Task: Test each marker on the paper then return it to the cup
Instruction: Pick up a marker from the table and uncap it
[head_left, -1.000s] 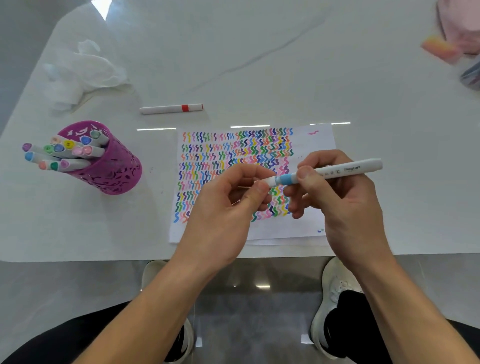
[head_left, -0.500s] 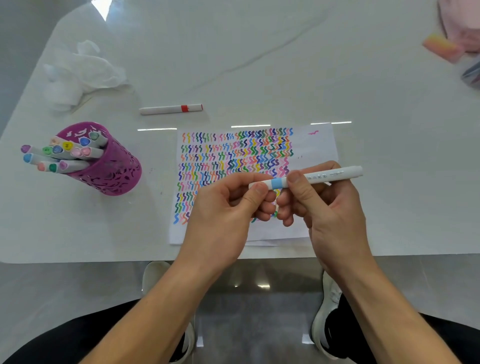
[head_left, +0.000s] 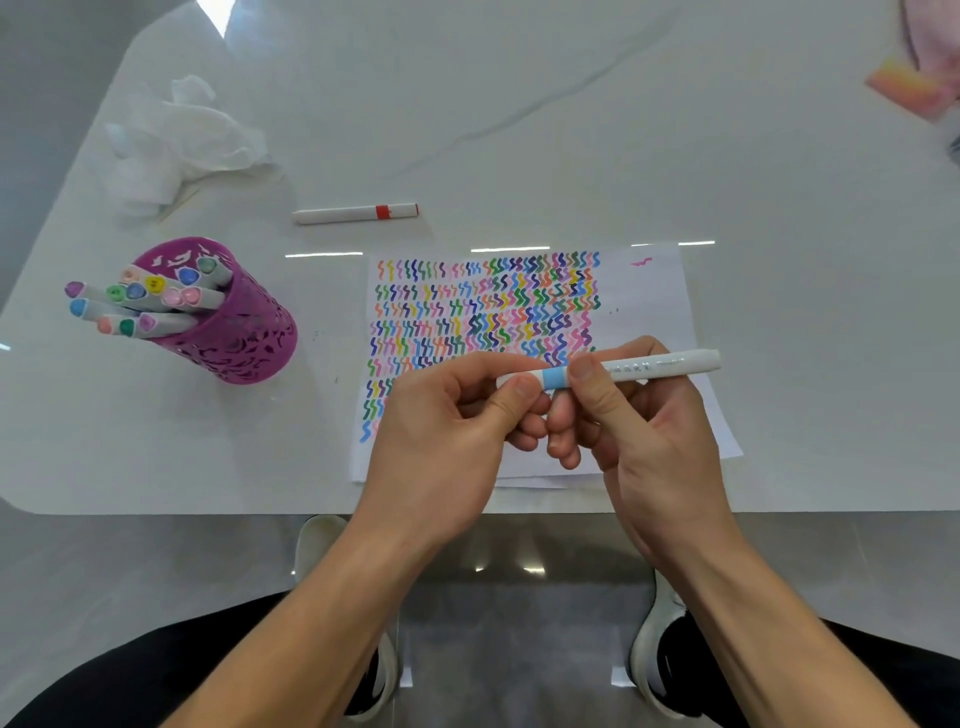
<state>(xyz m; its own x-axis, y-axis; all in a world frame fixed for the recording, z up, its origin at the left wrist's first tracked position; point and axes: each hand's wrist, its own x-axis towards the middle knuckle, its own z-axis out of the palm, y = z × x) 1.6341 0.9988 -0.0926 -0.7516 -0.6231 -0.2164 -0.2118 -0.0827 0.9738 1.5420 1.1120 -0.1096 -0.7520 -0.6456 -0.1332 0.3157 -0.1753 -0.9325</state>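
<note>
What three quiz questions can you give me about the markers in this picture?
1. True or false: the purple cup stands on the table, left of the paper.
2. What colour is the band on the held marker that the left hand and right hand both grip? A red, B blue, C green.
3. Fill in: the lone marker lying beyond the paper has a ____ band.
Key: 1 true; 2 B; 3 red.
</note>
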